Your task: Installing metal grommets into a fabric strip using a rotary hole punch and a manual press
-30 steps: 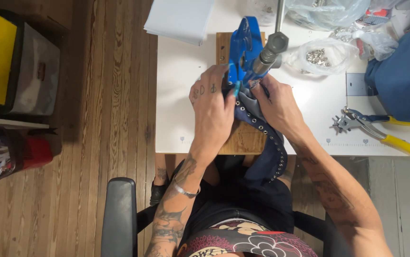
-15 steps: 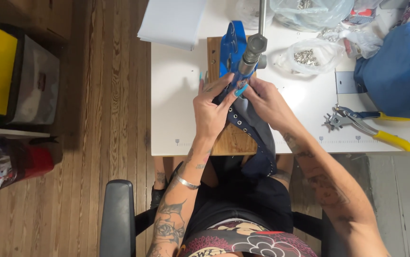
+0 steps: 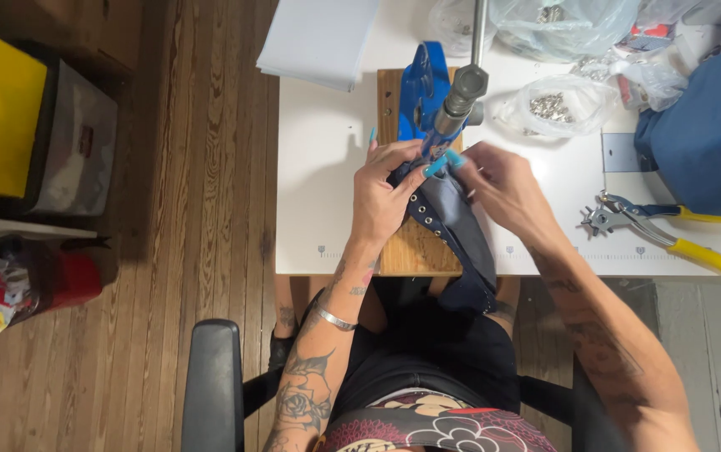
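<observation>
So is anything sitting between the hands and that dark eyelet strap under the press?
Nothing visible does. The left hand and right hand both already grip the dark eyelet strap on the wooden board, right below the blue hand press.

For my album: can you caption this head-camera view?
Both hands, left hand and right hand, hold a dark eyelet-studded strap under a blue hand press on a white table.

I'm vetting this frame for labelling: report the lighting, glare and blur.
Head view: bright, even light on the white table, mild glare there; soft shadows under the left hand and right hand; the strap and pliers are sharp; the press, close to the lens, looks slightly soft; edges bend a little.
</observation>
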